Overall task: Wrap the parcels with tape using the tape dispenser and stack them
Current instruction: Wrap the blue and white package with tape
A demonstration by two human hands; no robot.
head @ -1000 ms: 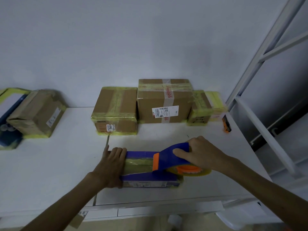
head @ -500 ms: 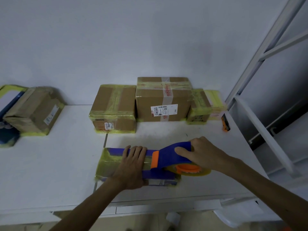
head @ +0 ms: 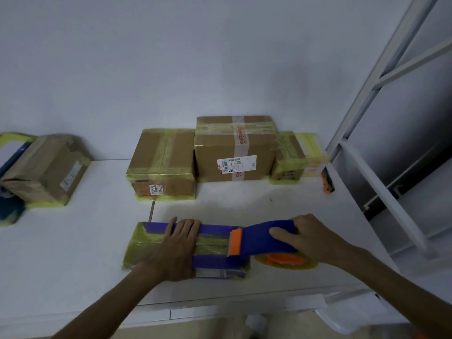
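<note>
A flat blue parcel (head: 215,261) partly wrapped in yellowish tape lies near the front edge of the white table (head: 73,241). My left hand (head: 177,249) lies flat on top of it, fingers spread and pointing away from me. My right hand (head: 305,237) grips the blue handle of the tape dispenser (head: 264,241), whose orange blade end rests on the parcel's right part. Its tape roll with an orange hub (head: 285,261) hangs past the parcel's right end.
Taped cardboard boxes stand in a row at the wall: a medium one (head: 162,165), a taller one (head: 234,148), a small one (head: 288,160). Another box (head: 46,170) lies at the far left. An orange-black cutter (head: 327,178) lies at the right edge beside a white metal frame (head: 374,167).
My left hand slid rightward along the parcel's top, from its left end toward the dispenser, uncovering the taped left part. The right hand and dispenser stayed almost in place.
</note>
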